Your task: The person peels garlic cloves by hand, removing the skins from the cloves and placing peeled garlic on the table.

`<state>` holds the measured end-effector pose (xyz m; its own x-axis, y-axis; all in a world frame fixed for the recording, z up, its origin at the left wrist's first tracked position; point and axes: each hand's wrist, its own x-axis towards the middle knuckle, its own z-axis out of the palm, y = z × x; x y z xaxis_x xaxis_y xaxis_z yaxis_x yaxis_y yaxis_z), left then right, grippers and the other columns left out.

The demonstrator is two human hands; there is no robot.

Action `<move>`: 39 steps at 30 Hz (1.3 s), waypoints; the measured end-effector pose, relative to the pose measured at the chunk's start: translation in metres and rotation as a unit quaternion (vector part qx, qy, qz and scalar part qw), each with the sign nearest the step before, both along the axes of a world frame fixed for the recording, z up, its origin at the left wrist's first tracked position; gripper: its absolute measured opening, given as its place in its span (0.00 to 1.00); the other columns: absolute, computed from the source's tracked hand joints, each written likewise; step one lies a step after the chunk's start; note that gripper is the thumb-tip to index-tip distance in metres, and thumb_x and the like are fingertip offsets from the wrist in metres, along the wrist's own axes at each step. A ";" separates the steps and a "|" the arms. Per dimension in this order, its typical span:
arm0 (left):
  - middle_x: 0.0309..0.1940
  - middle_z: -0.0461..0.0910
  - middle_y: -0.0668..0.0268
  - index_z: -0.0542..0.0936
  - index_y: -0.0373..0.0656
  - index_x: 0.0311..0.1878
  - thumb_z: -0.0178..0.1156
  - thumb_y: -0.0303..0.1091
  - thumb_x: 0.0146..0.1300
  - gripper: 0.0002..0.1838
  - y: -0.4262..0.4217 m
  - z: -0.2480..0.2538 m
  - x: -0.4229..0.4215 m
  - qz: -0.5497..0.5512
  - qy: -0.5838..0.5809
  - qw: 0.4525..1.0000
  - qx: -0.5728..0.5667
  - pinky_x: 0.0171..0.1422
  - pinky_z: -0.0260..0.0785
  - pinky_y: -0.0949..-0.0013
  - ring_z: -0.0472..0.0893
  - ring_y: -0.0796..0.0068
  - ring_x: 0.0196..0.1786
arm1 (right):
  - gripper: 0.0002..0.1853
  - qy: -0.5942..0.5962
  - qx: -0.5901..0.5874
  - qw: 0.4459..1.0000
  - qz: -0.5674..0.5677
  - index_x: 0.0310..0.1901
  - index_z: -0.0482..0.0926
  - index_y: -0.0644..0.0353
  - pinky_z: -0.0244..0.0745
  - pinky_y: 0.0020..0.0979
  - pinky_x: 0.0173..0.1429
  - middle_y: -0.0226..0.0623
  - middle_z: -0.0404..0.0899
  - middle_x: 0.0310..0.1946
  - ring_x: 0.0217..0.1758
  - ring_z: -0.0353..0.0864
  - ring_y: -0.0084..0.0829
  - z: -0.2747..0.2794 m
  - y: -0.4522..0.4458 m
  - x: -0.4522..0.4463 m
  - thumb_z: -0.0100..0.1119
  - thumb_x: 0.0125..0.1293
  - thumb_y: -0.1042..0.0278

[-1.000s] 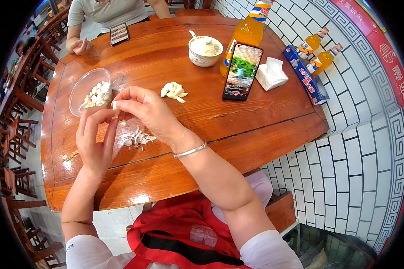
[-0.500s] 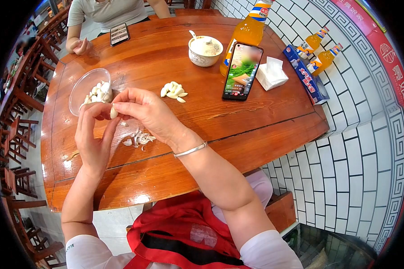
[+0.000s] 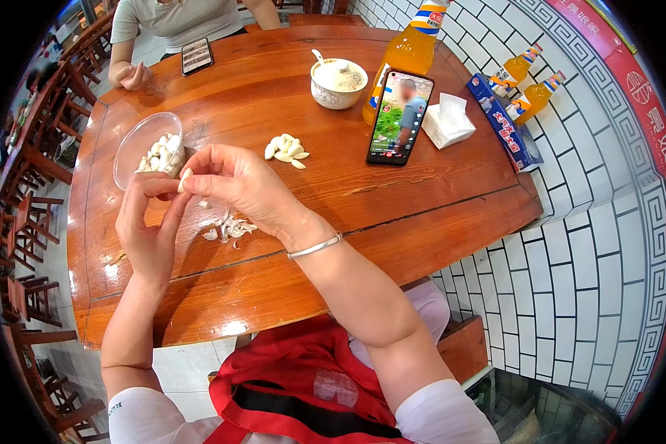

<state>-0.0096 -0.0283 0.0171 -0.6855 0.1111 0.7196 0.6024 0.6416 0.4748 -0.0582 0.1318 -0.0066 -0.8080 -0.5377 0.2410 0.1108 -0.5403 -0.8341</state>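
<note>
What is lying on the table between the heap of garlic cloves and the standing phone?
In the head view, only bare table lies between the heap of garlic cloves and the standing phone.

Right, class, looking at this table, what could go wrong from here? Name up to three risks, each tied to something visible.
1. The clove is small and pinched between fingertips of the left hand and right hand, so it might slip.
2. Both hands are close to the tub; a careless nudge could shift it.
3. Loose skins lie near the clove pile and might get mixed in.
</note>
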 end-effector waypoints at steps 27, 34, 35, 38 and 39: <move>0.35 0.78 0.63 0.77 0.35 0.37 0.62 0.17 0.59 0.05 -0.002 -0.003 -0.003 -0.029 -0.045 0.998 0.037 0.42 0.69 0.76 0.77 0.76 0.36 | 0.10 -0.003 0.000 1.000 -0.009 0.45 0.78 0.63 0.76 0.23 0.52 0.31 0.80 0.39 0.44 0.79 0.20 -0.003 0.000 -0.002 0.63 0.66 0.69; 0.38 0.76 0.61 0.78 0.35 0.42 0.62 0.17 0.58 0.09 0.003 0.005 0.001 -0.009 0.007 1.000 -0.014 0.43 0.70 0.73 0.76 0.73 0.39 | 0.10 -0.013 0.007 1.000 -0.003 0.45 0.79 0.64 0.78 0.22 0.49 0.32 0.81 0.39 0.41 0.80 0.20 -0.002 0.000 -0.002 0.62 0.66 0.69; 0.39 0.76 0.61 0.78 0.35 0.42 0.62 0.16 0.58 0.09 0.003 0.005 0.001 -0.007 0.008 1.000 -0.016 0.43 0.70 0.73 0.76 0.72 0.38 | 0.10 -0.012 0.006 1.000 -0.003 0.45 0.79 0.64 0.78 0.22 0.48 0.32 0.82 0.38 0.40 0.80 0.20 -0.002 0.000 -0.002 0.62 0.66 0.69; 0.39 0.76 0.61 0.78 0.35 0.42 0.63 0.16 0.57 0.10 0.003 0.005 0.001 -0.003 0.012 1.000 -0.020 0.43 0.70 0.72 0.76 0.72 0.38 | 0.10 -0.008 0.006 1.000 -0.005 0.44 0.80 0.64 0.77 0.21 0.47 0.31 0.82 0.36 0.39 0.79 0.19 -0.001 0.000 -0.001 0.63 0.66 0.68; 0.39 0.76 0.61 0.78 0.35 0.41 0.63 0.16 0.57 0.10 0.002 0.005 0.000 -0.003 0.014 1.000 -0.019 0.43 0.70 0.72 0.76 0.72 0.38 | 0.09 -0.006 0.009 1.000 -0.005 0.43 0.81 0.64 0.76 0.20 0.46 0.30 0.81 0.36 0.38 0.79 0.18 -0.001 0.000 -0.002 0.63 0.66 0.68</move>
